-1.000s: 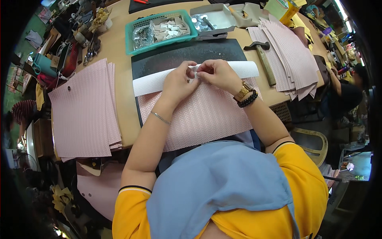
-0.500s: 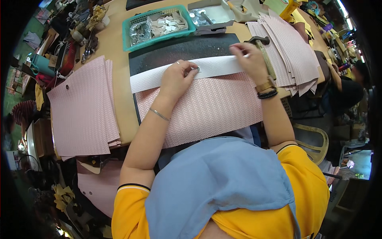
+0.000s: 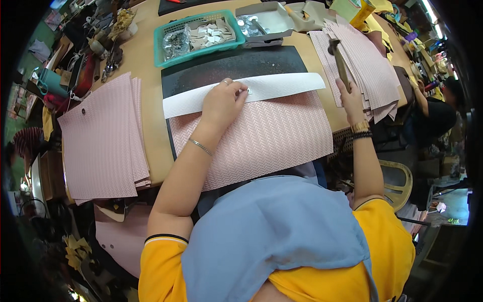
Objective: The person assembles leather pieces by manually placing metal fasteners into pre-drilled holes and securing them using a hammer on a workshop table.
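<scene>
Head view, only feed I've got. Landmark: black board (image 3: 236, 68) on the bench (image 3: 153, 121).

Pink sheet (image 3: 266, 131) lies over the board's near part and runs past it toward the lap. White strip (image 3: 292, 83) crosses the sheet's far edge, on the board; looks to me like its own backing folded over.

Left hand (image 3: 224, 103): above the board, on the strip, thumb and index nearly together at a small round fitting (image 3: 249, 91). I can't tell if that grip pinches the fitting or just presses beside it.

Right hand (image 3: 350, 100): right of the board, grip wrapped round the lower handle of a hammer (image 3: 341, 65), head pointing away. Can't tell if the hammer clears the right stack (image 3: 370, 70).

Left stack (image 3: 95, 146) sits left of the board; green basket (image 3: 198, 54) and box (image 3: 276, 20) just beyond it.

Handling, my guess: sheet light, bendy, creases easily; hold the fold flat beside the fitting. Fitting hard, tiny, slippery; take its rim. Hammer head-heavy; hold low on the handle.
</scene>
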`<state>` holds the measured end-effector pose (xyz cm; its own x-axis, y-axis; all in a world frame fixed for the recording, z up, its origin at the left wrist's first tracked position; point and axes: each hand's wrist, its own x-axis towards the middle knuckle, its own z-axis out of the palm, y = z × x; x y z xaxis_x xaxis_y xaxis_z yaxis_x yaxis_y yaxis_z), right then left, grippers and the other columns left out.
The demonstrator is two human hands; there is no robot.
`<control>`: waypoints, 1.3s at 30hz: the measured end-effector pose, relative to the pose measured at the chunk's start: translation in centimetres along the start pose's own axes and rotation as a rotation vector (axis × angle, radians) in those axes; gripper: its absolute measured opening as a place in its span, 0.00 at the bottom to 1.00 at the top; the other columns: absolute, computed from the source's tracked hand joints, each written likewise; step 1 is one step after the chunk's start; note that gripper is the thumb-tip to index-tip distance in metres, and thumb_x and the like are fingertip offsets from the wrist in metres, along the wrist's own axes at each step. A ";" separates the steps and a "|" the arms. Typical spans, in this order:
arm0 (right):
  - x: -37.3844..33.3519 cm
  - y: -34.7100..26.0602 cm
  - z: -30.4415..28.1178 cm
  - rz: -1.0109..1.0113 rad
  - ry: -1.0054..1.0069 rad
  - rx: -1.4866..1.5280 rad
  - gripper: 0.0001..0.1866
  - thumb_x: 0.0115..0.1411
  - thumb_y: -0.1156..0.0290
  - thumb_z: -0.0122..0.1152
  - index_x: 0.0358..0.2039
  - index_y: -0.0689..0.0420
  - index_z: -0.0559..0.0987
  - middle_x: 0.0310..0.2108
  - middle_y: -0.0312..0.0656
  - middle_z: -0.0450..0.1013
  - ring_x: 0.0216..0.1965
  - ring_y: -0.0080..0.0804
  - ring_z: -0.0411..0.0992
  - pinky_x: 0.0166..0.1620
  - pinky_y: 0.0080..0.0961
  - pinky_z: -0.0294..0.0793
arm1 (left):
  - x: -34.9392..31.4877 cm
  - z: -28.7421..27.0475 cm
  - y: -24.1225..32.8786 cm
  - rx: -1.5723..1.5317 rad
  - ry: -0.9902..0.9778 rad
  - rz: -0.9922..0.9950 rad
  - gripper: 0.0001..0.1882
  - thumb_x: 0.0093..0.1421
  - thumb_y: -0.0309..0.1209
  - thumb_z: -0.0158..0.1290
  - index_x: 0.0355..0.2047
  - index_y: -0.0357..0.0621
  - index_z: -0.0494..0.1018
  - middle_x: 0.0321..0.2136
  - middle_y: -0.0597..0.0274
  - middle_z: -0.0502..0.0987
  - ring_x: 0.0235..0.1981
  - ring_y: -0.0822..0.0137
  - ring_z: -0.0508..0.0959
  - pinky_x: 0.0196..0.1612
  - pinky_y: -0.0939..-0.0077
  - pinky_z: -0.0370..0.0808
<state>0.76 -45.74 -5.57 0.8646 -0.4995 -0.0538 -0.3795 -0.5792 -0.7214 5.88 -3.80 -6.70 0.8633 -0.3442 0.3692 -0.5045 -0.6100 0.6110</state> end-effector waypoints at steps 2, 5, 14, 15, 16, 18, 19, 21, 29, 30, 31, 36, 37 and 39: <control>-5.9 -4.9 1.4 -0.140 -0.073 0.366 0.19 0.73 0.57 0.58 0.53 0.60 0.75 0.31 0.30 0.70 0.23 0.11 0.65 0.25 0.13 0.64 | -0.1 -0.2 0.0 0.004 -0.005 -0.017 0.07 0.63 0.34 0.62 0.38 0.45 0.84 0.34 0.59 0.80 0.30 0.61 0.82 0.37 0.68 0.78; -9.7 -5.8 2.1 -0.297 -0.176 0.383 0.19 0.73 0.65 0.57 0.60 0.59 0.73 0.30 0.29 0.69 0.22 0.12 0.63 0.25 0.12 0.62 | -0.2 0.0 0.2 -0.009 -0.015 -0.023 0.07 0.63 0.34 0.62 0.38 0.45 0.84 0.34 0.60 0.81 0.30 0.62 0.82 0.37 0.68 0.78; -15.9 -8.5 5.3 -0.646 -0.340 0.100 0.33 0.70 0.72 0.58 0.74 0.49 0.62 0.52 0.56 0.78 0.43 0.45 0.80 0.51 0.33 0.76 | -0.1 0.3 -0.1 -0.063 0.035 0.014 0.08 0.62 0.33 0.63 0.37 0.42 0.84 0.33 0.58 0.81 0.29 0.61 0.82 0.36 0.68 0.78; -15.9 -8.7 5.5 -0.642 -0.341 0.087 0.33 0.69 0.73 0.58 0.74 0.48 0.62 0.51 0.58 0.78 0.43 0.49 0.79 0.50 0.33 0.76 | 0.0 0.3 -0.2 -0.044 0.039 0.038 0.08 0.62 0.33 0.63 0.37 0.41 0.84 0.33 0.58 0.81 0.29 0.60 0.82 0.36 0.68 0.78; -15.9 -8.8 5.5 -0.640 -0.341 0.088 0.33 0.69 0.73 0.58 0.74 0.48 0.62 0.51 0.58 0.78 0.43 0.49 0.79 0.50 0.33 0.76 | -0.1 0.2 -0.3 -0.044 0.037 0.038 0.08 0.62 0.33 0.63 0.37 0.41 0.84 0.33 0.58 0.81 0.29 0.60 0.82 0.36 0.68 0.78; -15.8 -8.8 5.5 -0.623 -0.363 0.074 0.33 0.70 0.73 0.58 0.74 0.49 0.62 0.51 0.58 0.77 0.44 0.50 0.79 0.51 0.32 0.75 | 0.1 0.1 -0.3 -0.052 0.001 -0.015 0.08 0.62 0.32 0.64 0.38 0.40 0.84 0.32 0.56 0.82 0.29 0.61 0.82 0.36 0.68 0.78; -15.7 -8.8 5.6 -0.618 -0.368 0.069 0.33 0.70 0.73 0.57 0.74 0.49 0.62 0.52 0.58 0.77 0.44 0.51 0.79 0.51 0.32 0.75 | 0.1 0.1 -0.4 -0.053 0.000 -0.014 0.08 0.62 0.32 0.64 0.38 0.40 0.84 0.32 0.56 0.82 0.29 0.61 0.82 0.36 0.68 0.78; -15.5 -8.8 5.7 -0.711 -0.310 0.119 0.34 0.70 0.73 0.57 0.74 0.49 0.62 0.52 0.60 0.77 0.47 0.52 0.79 0.54 0.31 0.75 | 0.1 0.0 -0.6 -0.136 -0.028 -0.068 0.08 0.61 0.30 0.64 0.38 0.39 0.84 0.32 0.55 0.82 0.29 0.61 0.82 0.36 0.69 0.78; -15.3 -9.3 5.7 -0.653 -0.352 0.109 0.34 0.70 0.74 0.57 0.74 0.50 0.61 0.51 0.61 0.77 0.48 0.50 0.79 0.54 0.30 0.75 | 0.0 -0.2 -0.6 -0.150 -0.016 -0.052 0.07 0.59 0.32 0.63 0.32 0.40 0.83 0.32 0.54 0.82 0.31 0.54 0.82 0.38 0.61 0.78; -15.2 -9.5 5.6 -0.580 -0.402 0.121 0.34 0.70 0.75 0.57 0.74 0.51 0.61 0.49 0.61 0.78 0.46 0.49 0.80 0.53 0.31 0.75 | 0.0 -0.2 -0.7 -0.151 -0.021 -0.051 0.07 0.59 0.32 0.63 0.33 0.40 0.83 0.32 0.54 0.82 0.31 0.54 0.82 0.38 0.61 0.78; -15.2 -9.4 5.7 -0.582 -0.403 0.123 0.34 0.70 0.75 0.57 0.74 0.51 0.61 0.49 0.61 0.78 0.46 0.49 0.80 0.53 0.31 0.75 | 0.1 -0.2 -0.7 -0.149 -0.020 -0.051 0.07 0.59 0.32 0.63 0.33 0.40 0.83 0.32 0.54 0.82 0.31 0.54 0.82 0.38 0.61 0.78; -14.5 -9.0 6.3 -0.746 -0.310 0.110 0.34 0.69 0.75 0.58 0.74 0.51 0.62 0.45 0.60 0.78 0.41 0.52 0.79 0.49 0.32 0.76 | 0.2 -0.1 -0.7 -0.110 -0.007 -0.015 0.08 0.60 0.29 0.64 0.36 0.38 0.84 0.31 0.54 0.82 0.29 0.60 0.82 0.37 0.68 0.78; -14.4 -8.7 6.3 -0.747 -0.310 0.111 0.34 0.69 0.75 0.58 0.74 0.51 0.62 0.45 0.60 0.78 0.41 0.52 0.79 0.49 0.32 0.76 | 0.1 -0.1 -0.8 -0.109 -0.006 -0.015 0.08 0.60 0.29 0.64 0.36 0.38 0.84 0.31 0.54 0.82 0.29 0.60 0.82 0.37 0.68 0.78; -14.3 -8.3 6.1 -0.694 -0.312 0.085 0.33 0.69 0.75 0.58 0.73 0.51 0.63 0.46 0.61 0.78 0.42 0.51 0.79 0.50 0.32 0.76 | 0.1 0.0 -0.8 -0.130 -0.012 -0.030 0.08 0.60 0.30 0.64 0.37 0.38 0.84 0.31 0.54 0.82 0.29 0.59 0.82 0.37 0.68 0.79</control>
<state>-6.42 -29.82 -3.02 0.9534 0.1731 0.2472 0.2999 -0.6356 -0.7114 6.38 -3.34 -7.12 0.8776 -0.3362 0.3417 -0.4757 -0.5224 0.7077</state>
